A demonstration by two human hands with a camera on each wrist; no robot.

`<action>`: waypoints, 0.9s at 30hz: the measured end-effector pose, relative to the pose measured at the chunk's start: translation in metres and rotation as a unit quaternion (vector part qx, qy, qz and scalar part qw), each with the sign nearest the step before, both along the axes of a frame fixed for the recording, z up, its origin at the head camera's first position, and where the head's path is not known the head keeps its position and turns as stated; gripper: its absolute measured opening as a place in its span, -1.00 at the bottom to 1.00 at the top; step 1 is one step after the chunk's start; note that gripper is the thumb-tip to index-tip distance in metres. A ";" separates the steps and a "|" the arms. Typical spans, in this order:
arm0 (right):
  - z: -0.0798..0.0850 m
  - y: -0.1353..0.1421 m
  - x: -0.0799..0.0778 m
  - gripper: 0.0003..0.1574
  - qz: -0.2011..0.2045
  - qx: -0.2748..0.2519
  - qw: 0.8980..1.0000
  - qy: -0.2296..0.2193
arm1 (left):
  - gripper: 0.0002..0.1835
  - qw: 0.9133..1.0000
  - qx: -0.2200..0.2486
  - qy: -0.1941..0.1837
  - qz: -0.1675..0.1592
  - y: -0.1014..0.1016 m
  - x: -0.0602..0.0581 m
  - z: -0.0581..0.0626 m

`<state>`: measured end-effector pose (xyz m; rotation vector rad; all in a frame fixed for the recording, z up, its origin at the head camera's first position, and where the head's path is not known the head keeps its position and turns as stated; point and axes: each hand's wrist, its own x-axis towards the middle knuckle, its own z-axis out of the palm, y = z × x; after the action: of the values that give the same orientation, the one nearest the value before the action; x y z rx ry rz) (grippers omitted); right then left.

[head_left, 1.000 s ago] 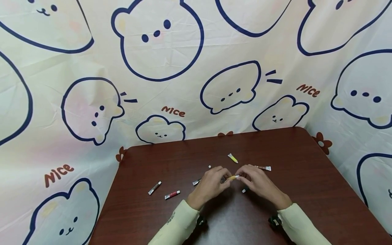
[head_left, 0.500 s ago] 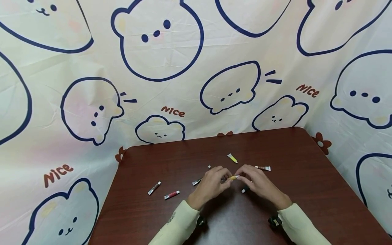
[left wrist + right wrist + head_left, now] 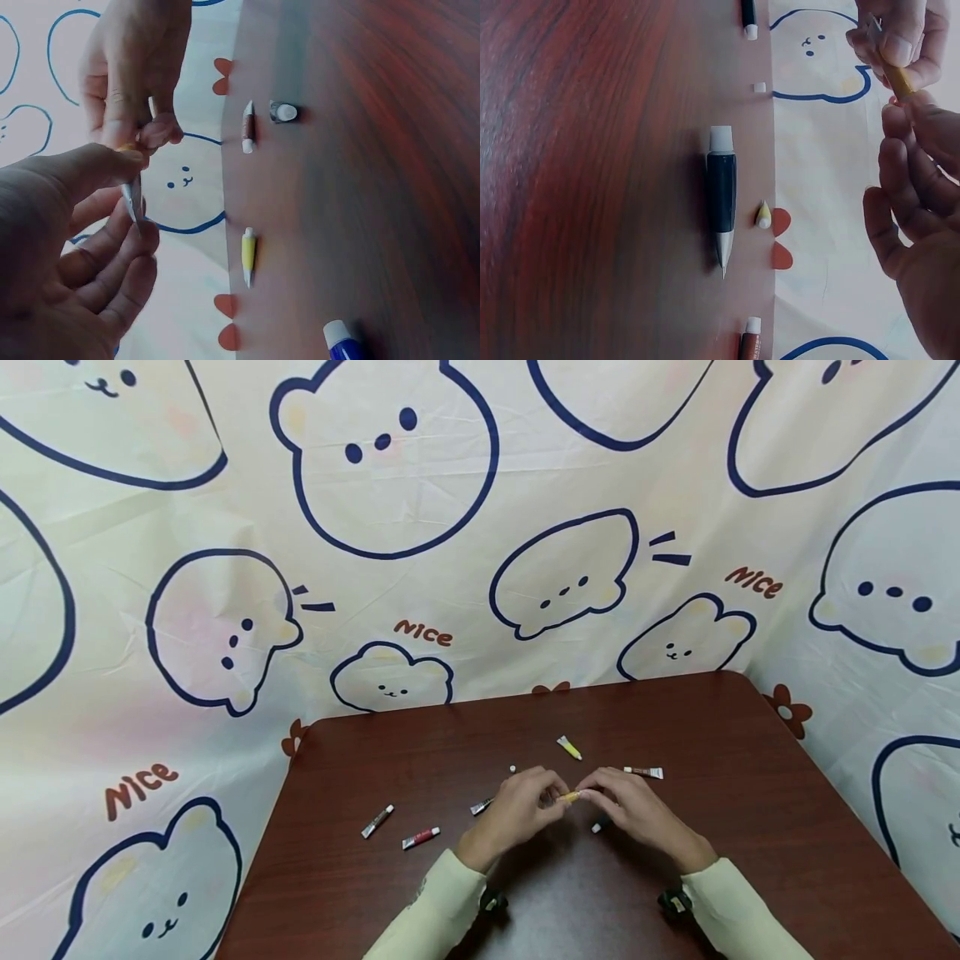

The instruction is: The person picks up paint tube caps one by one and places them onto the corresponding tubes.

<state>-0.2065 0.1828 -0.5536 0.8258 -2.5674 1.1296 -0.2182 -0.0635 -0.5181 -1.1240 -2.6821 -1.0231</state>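
A small ochre-yellow paint tube (image 3: 569, 797) is held above the table between both hands. My left hand (image 3: 517, 810) pinches its body near the flat crimped end; in the left wrist view the silver crimp of the tube (image 3: 131, 199) points down past the thumb. At the other end, the fingertips of my right hand (image 3: 639, 810) pinch the tip, hiding most of it. The right wrist view shows the ochre tube (image 3: 898, 80) running between the two sets of fingers. A dark tube with a white cap (image 3: 597, 827) lies partly hidden beneath my right hand.
On the brown table (image 3: 337, 893) lie a yellow tube (image 3: 569, 747), a brown tube (image 3: 645, 772), a dark tube (image 3: 377, 821) and a red tube (image 3: 421, 838). Another tube (image 3: 481, 807) shows beside my left hand. A loose white cap (image 3: 513, 768) sits behind it. A patterned cloth (image 3: 450, 593) hangs behind.
Both hands keep nearly the same place. The right fingertips have shifted slightly over the tube's tip, so less of its white end shows than a second ago.
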 end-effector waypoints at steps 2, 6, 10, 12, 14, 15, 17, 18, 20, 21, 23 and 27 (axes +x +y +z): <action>0.000 0.000 0.000 -0.88 -0.009 0.004 1.000 -0.016 | -0.90 1.000 0.002 0.026 -0.005 0.000 0.001 -0.001; 0.000 -0.001 -0.001 -0.84 -0.029 0.014 0.999 -0.034 | -0.88 0.998 0.001 0.062 -0.006 0.001 0.002 -0.001; 0.002 -0.003 0.000 -0.91 -0.034 -0.004 0.999 -0.040 | -0.88 0.997 -0.009 0.077 0.002 0.001 0.002 -0.001; 0.004 -0.004 0.001 -0.90 -0.031 -0.015 0.999 -0.039 | -0.89 0.996 -0.013 0.086 0.005 0.001 0.003 0.000; 0.005 -0.005 0.001 -0.89 -0.028 -0.022 0.999 -0.037 | -0.89 0.995 -0.014 0.096 0.007 0.000 0.003 -0.001; 0.005 -0.005 0.002 -0.89 -0.028 -0.023 0.999 -0.036 | -0.89 0.995 -0.013 0.101 0.008 0.000 0.003 -0.001; 0.006 -0.005 0.002 -0.91 -0.029 -0.021 0.999 -0.033 | -0.89 0.994 -0.013 0.107 0.010 0.000 0.003 -0.002; 0.006 -0.005 0.002 -0.92 -0.029 -0.020 0.999 -0.034 | -0.89 0.994 -0.012 0.111 0.011 0.000 0.003 -0.002; 0.006 -0.005 0.002 -0.93 -0.031 -0.020 0.999 -0.034 | -0.89 0.993 -0.014 0.117 0.011 0.000 0.003 -0.003; 0.005 -0.005 0.002 -0.93 -0.032 -0.019 0.999 -0.033 | -0.89 0.993 -0.015 0.119 0.011 0.000 0.003 -0.002; 0.005 -0.004 0.002 -0.94 -0.036 -0.017 0.999 -0.028 | -0.89 0.992 -0.017 0.127 0.011 0.000 0.003 -0.002; 0.004 -0.005 0.001 -0.92 -0.045 -0.012 0.999 -0.027 | -0.88 0.990 -0.020 0.137 0.013 0.000 0.004 -0.001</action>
<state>-0.2057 0.1781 -0.5500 0.6761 -2.6003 1.1686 -0.2145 -0.0632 -0.5189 -1.1390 -2.5011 -0.7511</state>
